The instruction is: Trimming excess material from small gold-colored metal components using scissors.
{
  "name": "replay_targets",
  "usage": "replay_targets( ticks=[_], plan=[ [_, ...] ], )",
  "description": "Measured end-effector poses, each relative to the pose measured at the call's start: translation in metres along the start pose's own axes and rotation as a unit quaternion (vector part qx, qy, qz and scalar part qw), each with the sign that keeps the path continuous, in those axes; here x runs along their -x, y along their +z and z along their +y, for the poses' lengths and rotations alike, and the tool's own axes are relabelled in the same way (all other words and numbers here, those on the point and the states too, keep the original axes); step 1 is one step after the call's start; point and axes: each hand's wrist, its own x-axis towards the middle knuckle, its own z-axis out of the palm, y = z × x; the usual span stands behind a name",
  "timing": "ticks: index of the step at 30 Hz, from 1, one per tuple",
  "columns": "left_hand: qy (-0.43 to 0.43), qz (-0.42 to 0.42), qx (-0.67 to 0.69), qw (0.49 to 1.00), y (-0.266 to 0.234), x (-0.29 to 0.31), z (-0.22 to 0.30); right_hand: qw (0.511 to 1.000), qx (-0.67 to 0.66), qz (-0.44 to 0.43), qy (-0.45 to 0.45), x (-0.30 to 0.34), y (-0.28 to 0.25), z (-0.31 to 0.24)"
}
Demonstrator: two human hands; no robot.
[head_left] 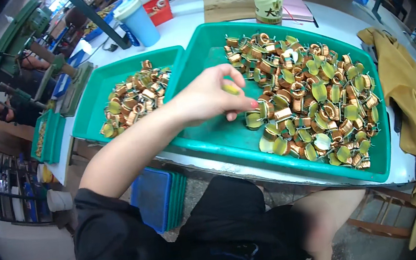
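My left hand (212,96) reaches over the large green tray (209,142), its fingers curled and closed. Between fingers and palm shows a yellow-green piece (231,89), like the end plates on the coils below; the rest of it is hidden. The thumb tip is beside the near-left edge of a heap of copper-wound coils (296,91), many with yellow-green plates and thin leads. Left of it, a smaller green tray (93,104) holds a smaller pile of similar coils (137,94), partly behind my forearm. My right hand is out of view.
Behind the trays stand a light blue cup (138,22), a red box (157,10), a drink bottle (268,0) and a pink notebook (296,6). A mustard cloth (406,92) hangs at the right. Stacked blue and green trays (154,195) sit below the table; a green machine (28,37) is far left.
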Motion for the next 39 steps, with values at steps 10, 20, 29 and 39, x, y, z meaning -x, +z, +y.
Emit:
replay_targets(
  ticks=[10, 20, 29, 39],
  plan=[
    [0.294, 0.174, -0.607, 0.717, -0.021, -0.051, -0.02, 0.996, 0.045, -0.073, 0.026, -0.004, -0.006, 0.001],
    [0.101, 0.223, -0.403, 0.882, -0.048, -0.088, 0.011, 0.993, 0.073, -0.091, 0.028, -0.007, 0.0, 0.011],
    [0.057, 0.264, -0.307, 0.912, -0.045, -0.119, -0.002, 0.985, 0.094, -0.142, -0.009, 0.0, 0.002, 0.027],
    [0.033, 0.27, -0.226, 0.935, -0.048, -0.124, -0.007, 0.979, 0.133, -0.155, -0.001, 0.0, 0.003, 0.038]
  ],
)
